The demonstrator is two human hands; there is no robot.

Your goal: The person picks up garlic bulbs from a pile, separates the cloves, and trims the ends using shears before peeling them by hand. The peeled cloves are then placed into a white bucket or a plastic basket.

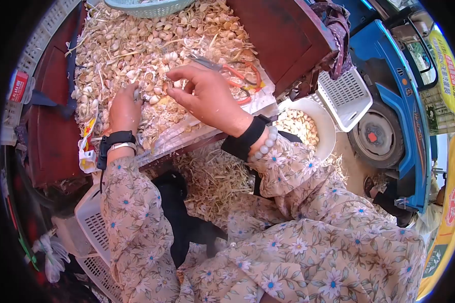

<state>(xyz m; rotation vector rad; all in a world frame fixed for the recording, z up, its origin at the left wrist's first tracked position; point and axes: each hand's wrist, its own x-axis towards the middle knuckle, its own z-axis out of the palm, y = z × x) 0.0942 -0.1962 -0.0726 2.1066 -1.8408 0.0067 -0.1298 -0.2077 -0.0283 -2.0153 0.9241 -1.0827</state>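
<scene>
Loose garlic cloves and dry skins (159,38) cover the tabletop in a thick layer. My left hand (125,110) is low over the near part of the pile, its fingers closed together at the cloves; whatever is in them is hidden. To its right, my right hand (210,96) hovers over the pile with thumb and forefinger curved and a gap between their tips. Nothing shows clearly in that gap. Scissors with orange handles (256,76) lie just beyond the right hand, their blades partly behind it.
A pale basket (149,7) stands at the table's far edge. Right of the table are a white tub (328,132) holding peeled cloves and a white crate (345,96). A blue vehicle (412,146) is parked farther right. Husks (215,177) lie below the near edge.
</scene>
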